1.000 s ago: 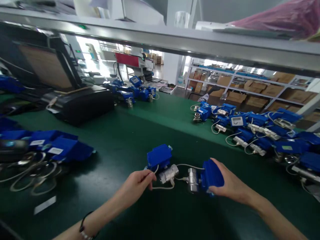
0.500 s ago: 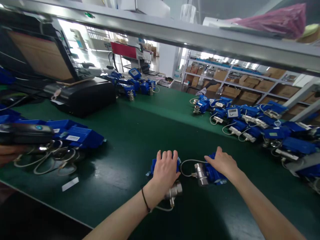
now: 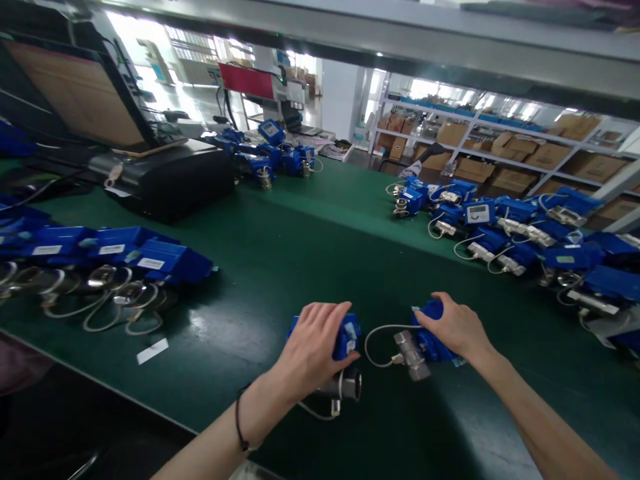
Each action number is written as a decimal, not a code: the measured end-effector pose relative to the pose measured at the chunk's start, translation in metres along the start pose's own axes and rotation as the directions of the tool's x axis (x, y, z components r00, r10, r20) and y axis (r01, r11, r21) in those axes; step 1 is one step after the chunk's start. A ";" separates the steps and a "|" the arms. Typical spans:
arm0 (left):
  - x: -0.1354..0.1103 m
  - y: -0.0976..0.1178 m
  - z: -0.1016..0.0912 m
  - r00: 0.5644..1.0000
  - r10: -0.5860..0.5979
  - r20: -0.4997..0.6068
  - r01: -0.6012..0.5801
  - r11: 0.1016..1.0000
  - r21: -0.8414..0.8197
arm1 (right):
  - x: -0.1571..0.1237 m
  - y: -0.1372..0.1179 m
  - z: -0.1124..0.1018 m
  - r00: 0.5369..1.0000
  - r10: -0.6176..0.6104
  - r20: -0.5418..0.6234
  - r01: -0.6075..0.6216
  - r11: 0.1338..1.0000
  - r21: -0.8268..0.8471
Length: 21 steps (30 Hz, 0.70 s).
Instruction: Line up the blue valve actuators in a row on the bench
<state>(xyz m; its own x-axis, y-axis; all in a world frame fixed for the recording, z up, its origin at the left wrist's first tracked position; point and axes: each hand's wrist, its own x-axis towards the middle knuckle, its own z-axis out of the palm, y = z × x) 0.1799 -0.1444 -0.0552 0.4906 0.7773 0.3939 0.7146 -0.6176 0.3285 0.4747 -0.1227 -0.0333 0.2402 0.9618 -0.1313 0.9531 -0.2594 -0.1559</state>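
Two blue motorised valves with steel bodies lie on the green mat [image 3: 280,267] in front of me. My left hand [image 3: 310,350] lies over the left blue valve [image 3: 347,337], fingers wrapped round its housing; its steel fitting [image 3: 347,387] sticks out below the hand. My right hand [image 3: 453,327] covers the right blue valve [image 3: 427,343], whose steel body [image 3: 410,353] points towards me. A grey cable [image 3: 375,337] loops between the two units.
A row of blue valves with coiled cables [image 3: 100,260] lies at the left. More blue valves [image 3: 520,233] are heaped at the right, a smaller group [image 3: 273,160] at the back. A black machine [image 3: 165,180] stands back left. A white label [image 3: 153,351] lies near the mat's edge.
Both hands came down onto the blue housings. The left valve now lies nearer me with its steel fitting turned forward. A dark object held at the far left is gone.
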 end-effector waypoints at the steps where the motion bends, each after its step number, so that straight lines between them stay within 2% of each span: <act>1: 0.005 0.013 0.002 0.999 0.040 0.019 -0.041 0.997 0.070 | -0.001 0.003 0.002 1.000 -0.009 -0.024 0.009 1.000 -0.012; 4: 0.020 0.043 0.007 0.984 0.162 0.075 -0.175 0.960 0.217 | 0.000 0.017 0.008 0.997 -0.022 -0.080 0.019 0.999 -0.037; 7: 0.023 0.047 0.007 0.977 0.193 0.086 -0.205 0.963 0.174 | -0.003 0.030 0.010 0.994 -0.038 -0.107 0.037 0.999 -0.013; 11: 0.012 0.020 0.000 0.990 0.138 0.033 -0.136 0.988 -0.068 | -0.022 0.043 0.012 0.983 -0.026 -0.183 0.041 0.996 0.075; 15: -0.001 -0.012 -0.006 0.995 0.091 -0.028 -0.095 0.964 -0.247 | -0.049 0.058 0.021 0.949 0.049 -0.310 0.020 0.976 0.217; 17: -0.010 -0.026 -0.005 0.999 0.038 -0.038 -0.048 0.946 -0.320 | -0.063 0.068 0.025 0.931 0.055 -0.362 0.058 0.954 0.294; 19: -0.020 -0.037 -0.003 0.998 -0.044 -0.039 0.026 0.928 -0.371 | -0.075 0.077 0.025 0.939 0.015 -0.344 0.120 0.923 0.366; 21: -0.029 -0.047 0.001 0.993 -0.094 -0.065 0.059 0.910 -0.410 | -0.086 0.085 0.021 0.966 -0.025 -0.257 0.136 0.895 0.424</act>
<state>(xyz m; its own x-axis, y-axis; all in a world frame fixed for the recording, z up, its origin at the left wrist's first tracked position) 0.1329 -0.1381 -0.0832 0.3875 0.8224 0.4165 0.4754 -0.5654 0.6741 0.5315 -0.2290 -0.0554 0.2555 0.9582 0.1283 0.8078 -0.1387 -0.5729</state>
